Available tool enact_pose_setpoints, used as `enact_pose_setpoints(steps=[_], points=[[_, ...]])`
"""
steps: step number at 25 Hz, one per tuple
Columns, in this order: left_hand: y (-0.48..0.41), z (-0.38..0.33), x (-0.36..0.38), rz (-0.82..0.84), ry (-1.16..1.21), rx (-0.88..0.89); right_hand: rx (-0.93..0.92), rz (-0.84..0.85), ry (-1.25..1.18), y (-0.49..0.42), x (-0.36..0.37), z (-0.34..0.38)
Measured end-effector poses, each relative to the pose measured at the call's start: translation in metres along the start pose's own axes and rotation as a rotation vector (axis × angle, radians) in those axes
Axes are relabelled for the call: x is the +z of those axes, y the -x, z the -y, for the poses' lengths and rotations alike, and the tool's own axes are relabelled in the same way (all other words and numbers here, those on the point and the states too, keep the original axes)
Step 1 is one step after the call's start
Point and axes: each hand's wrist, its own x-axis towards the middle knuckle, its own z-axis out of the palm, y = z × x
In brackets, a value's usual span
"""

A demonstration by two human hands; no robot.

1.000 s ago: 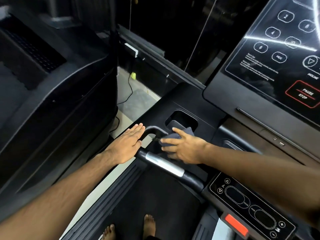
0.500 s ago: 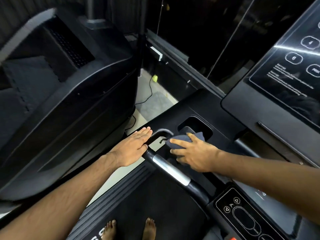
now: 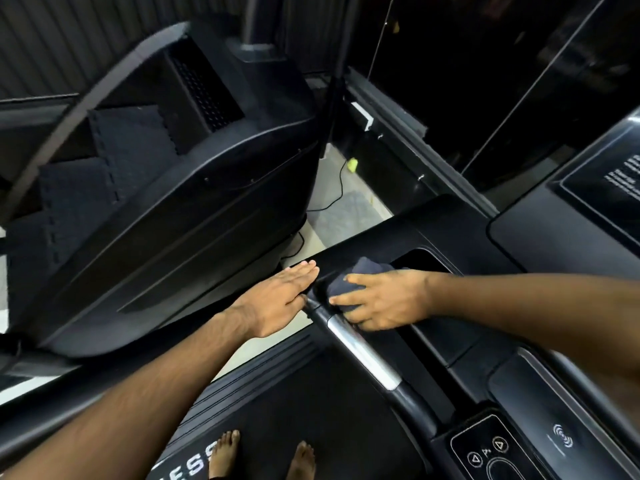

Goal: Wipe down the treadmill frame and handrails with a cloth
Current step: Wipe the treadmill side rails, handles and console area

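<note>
Most of dark cloth (image 3: 362,273) hidden under right hand (image 3: 391,300)

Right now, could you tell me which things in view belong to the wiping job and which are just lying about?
Job: cloth, handrail, frame, left hand, right hand.
Lying about: floor cable, yellow object, neighbouring machine.

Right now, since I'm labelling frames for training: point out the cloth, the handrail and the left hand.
cloth (image 3: 367,268): head view, bunched fold above the fingers.
handrail (image 3: 363,355): head view, silver grip section.
left hand (image 3: 277,303): head view, back of hand.
</note>
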Motion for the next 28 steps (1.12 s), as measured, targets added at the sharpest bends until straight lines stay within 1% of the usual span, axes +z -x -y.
enact_pose_setpoints(steps=[2,4,5,8,9,11,12,13,16,20,22,24,25,26,27,28], points=[[0.000,-0.002,0.000,-0.022,0.002,-0.018,0.003,0.061,0.047,-0.008,0.002,-0.018],[0.000,-0.004,0.000,-0.030,-0.015,-0.015,0.076,0.173,0.080,-0.011,0.000,-0.023],[0.000,-0.004,0.001,-0.031,-0.023,-0.015,0.128,0.249,0.038,-0.010,-0.003,-0.017],[0.001,-0.004,0.000,-0.023,-0.049,-0.024,0.366,0.402,-0.304,-0.003,-0.009,0.007],[0.001,-0.006,0.000,-0.014,-0.051,-0.028,0.408,0.396,-0.345,-0.003,-0.010,0.011],[0.000,-0.008,-0.002,-0.019,-0.045,-0.033,0.386,0.335,-0.253,-0.007,-0.008,0.014],[0.000,-0.008,-0.001,-0.026,-0.046,-0.031,0.368,0.342,-0.207,-0.010,-0.006,0.015],[0.000,-0.008,-0.001,-0.029,-0.049,-0.030,0.390,0.356,-0.225,-0.012,-0.007,0.015],[0.000,-0.007,0.001,-0.010,-0.055,-0.033,0.626,0.464,-0.456,-0.012,-0.021,0.031],[0.002,-0.005,0.000,0.010,-0.040,-0.022,0.841,0.530,-0.685,-0.012,-0.045,0.045],[0.004,-0.002,-0.002,0.032,-0.022,-0.011,1.025,0.466,-0.896,-0.020,-0.055,0.038],[0.008,0.002,-0.006,0.062,0.017,-0.002,1.256,0.293,-1.151,-0.033,-0.068,0.030],[0.009,0.004,-0.008,0.071,0.043,0.000,1.380,0.201,-1.235,-0.040,-0.077,0.026],[0.010,0.006,-0.010,0.074,0.065,0.002,1.496,0.129,-1.266,-0.045,-0.086,0.022],[0.010,0.007,-0.012,0.081,0.078,0.008,1.582,0.105,-1.270,-0.050,-0.095,0.019],[0.010,0.007,-0.013,0.088,0.082,0.018,1.645,0.121,-1.275,-0.056,-0.103,0.015]])
